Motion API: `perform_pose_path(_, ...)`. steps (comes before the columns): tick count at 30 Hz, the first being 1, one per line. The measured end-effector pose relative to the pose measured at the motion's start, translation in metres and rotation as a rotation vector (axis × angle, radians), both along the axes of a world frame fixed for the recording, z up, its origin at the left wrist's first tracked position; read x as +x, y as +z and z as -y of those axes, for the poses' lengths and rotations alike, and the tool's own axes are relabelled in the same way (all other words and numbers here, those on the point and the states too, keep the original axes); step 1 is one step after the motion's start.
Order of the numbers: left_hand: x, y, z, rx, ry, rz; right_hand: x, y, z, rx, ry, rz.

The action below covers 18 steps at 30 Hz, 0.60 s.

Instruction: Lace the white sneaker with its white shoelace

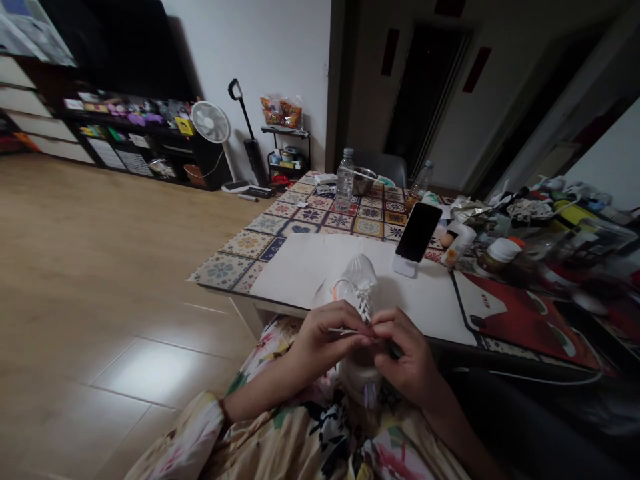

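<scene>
A white sneaker (pixel 357 277) rests between my lap and the table edge, toe pointing away from me. My left hand (pixel 320 337) and my right hand (pixel 407 353) meet over its tongue. Both pinch a white shoelace (pixel 345 329) between thumb and fingers, pulled taut across the shoe. Laces (pixel 365 300) criss-cross up the shoe above my fingers. The heel end is hidden under my hands. My flowered sleeves and lap fill the bottom of the view.
A white sheet (pixel 300 267) covers the near part of a patterned tiled table (pixel 260 243). A phone on a stand (pixel 417 235), water bottles (pixel 345 180), jars and clutter crowd the right. Wooden floor (pixel 100 267), a fan (pixel 211 123) and shelves lie left.
</scene>
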<state>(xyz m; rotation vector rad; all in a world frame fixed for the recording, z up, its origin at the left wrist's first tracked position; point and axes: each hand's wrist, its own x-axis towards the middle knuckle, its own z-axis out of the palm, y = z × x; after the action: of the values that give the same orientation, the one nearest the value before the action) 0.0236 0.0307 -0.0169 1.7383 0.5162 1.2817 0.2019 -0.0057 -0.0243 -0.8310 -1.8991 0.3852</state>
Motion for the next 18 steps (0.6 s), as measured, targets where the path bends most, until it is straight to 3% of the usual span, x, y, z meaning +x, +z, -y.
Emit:
perform_pose_path(7,0.004,0.003,0.003,-0.455,-0.074,0.001,0.002,-0.011,-0.003,0.353,-0.142,0.091)
perform_pose_path(9,0.005,0.002,0.002,-0.539,-0.114,0.002,0.004,-0.012,0.0,0.386,-0.149,0.132)
perform_pose_path(11,0.005,-0.001,-0.002,-0.574,-0.127,-0.003,0.004,-0.011,0.002,0.327,-0.127,0.063)
perform_pose_path(13,0.006,-0.004,-0.008,-0.592,-0.111,0.068,0.004,-0.01,0.0,0.225,-0.079,-0.139)
perform_pose_path(18,-0.008,-0.014,-0.036,-0.7,-0.125,0.609,0.018,-0.009,-0.017,-0.129,0.137,-0.767)
